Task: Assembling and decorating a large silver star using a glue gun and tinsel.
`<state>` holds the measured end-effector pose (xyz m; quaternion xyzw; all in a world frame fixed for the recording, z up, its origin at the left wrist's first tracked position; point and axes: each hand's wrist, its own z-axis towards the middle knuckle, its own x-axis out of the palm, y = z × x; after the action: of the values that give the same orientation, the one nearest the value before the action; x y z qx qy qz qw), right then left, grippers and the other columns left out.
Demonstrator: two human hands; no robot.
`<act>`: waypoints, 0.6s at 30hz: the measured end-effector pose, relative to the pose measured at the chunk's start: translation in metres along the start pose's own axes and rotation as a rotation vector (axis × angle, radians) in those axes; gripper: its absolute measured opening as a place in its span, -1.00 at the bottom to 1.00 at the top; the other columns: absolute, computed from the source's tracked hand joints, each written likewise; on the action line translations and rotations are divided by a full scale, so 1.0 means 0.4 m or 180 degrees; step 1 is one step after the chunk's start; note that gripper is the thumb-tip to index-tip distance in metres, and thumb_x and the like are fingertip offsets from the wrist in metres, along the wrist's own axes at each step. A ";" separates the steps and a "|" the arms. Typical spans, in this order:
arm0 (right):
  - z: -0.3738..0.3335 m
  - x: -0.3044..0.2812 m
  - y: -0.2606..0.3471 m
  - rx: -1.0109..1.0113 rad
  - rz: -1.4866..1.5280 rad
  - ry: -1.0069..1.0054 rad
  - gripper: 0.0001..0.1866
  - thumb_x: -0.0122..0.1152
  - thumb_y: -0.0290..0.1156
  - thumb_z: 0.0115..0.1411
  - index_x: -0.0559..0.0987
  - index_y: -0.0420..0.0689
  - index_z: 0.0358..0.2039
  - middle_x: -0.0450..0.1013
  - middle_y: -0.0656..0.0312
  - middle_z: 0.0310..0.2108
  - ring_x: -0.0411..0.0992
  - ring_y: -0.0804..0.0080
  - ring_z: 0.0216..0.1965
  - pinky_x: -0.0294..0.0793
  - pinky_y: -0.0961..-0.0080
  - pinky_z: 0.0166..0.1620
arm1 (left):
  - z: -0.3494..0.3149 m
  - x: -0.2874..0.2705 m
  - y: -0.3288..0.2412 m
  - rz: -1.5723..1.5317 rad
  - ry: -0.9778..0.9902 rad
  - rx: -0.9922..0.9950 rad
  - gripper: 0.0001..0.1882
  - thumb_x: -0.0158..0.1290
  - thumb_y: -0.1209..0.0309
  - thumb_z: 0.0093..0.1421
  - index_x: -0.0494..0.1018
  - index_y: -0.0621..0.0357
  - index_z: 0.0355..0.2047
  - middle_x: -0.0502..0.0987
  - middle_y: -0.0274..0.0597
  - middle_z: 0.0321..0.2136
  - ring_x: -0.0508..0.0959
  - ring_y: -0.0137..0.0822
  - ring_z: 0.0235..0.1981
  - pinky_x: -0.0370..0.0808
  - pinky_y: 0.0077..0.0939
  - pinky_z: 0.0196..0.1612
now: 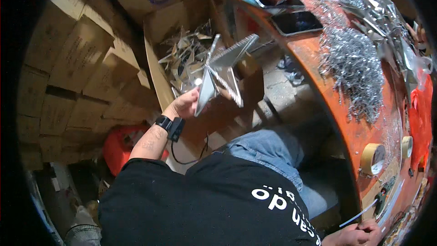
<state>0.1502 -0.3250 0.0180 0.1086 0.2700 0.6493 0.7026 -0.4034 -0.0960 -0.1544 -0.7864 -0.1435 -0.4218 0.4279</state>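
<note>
My left hand [183,104] is closed on one point of a silver star decoration [210,66] with tinsel-like ridges. The star is held up in front of an open cardboard box [154,70], which contains several shiny silver and gold star pieces [184,52]. At the lower right, by the orange table's near end, my right hand [357,234] has its fingers curled in. Whatever it may hold is too unclear to name. Just above it are a thin whitish strip [359,215] and a small green and black tool [383,196].
The orange table [309,50] curves along my right, bearing heaped silver tinsel [353,70], a phone [297,23], a tape roll [373,158] and folded silver pieces [387,23]. Stacked cartons [82,54] line the left. A red object [120,148] stands beside my left forearm.
</note>
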 end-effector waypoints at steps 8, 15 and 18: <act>0.027 0.007 0.003 -0.1078 -0.1223 0.0207 -0.60 -0.05 -0.16 0.40 0.41 -0.19 -0.49 0.25 0.25 -0.64 0.22 0.39 -0.62 0.24 0.51 -0.49 | 0.013 -0.396 0.077 -0.0100 -0.2611 0.0461 -0.68 0.15 0.48 0.26 0.37 0.01 0.00 0.52 -0.30 -0.21 0.54 -0.40 -0.21 0.55 -0.43 -0.09; 0.019 -0.010 0.056 0.0675 0.0836 0.0753 -0.78 0.10 -0.50 0.32 0.47 -0.28 -0.05 0.47 0.17 -0.19 0.42 0.51 -0.23 0.37 0.69 -0.17 | 0.079 -0.632 0.184 0.2305 -0.3315 0.0470 -0.71 0.08 0.38 0.14 0.41 0.28 -0.17 0.47 -0.20 -0.49 0.44 -0.36 -0.49 0.35 -0.41 -0.49; -0.007 0.019 0.070 0.1345 0.1208 0.0875 -0.86 0.02 -0.45 0.37 0.51 -0.25 -0.21 0.46 0.17 -0.32 0.40 0.51 -0.37 0.45 0.61 -0.32 | 0.150 -0.542 0.130 0.3913 -0.2785 0.1851 -0.67 -0.01 0.41 0.33 0.42 0.26 0.06 0.53 -0.11 -0.14 0.52 -0.27 -0.08 0.38 -0.42 0.11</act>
<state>0.1250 -0.3145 0.0277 0.2118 0.4663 0.7070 0.4877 -0.4712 -0.0497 -0.3702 -0.6757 0.0562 0.2890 0.6758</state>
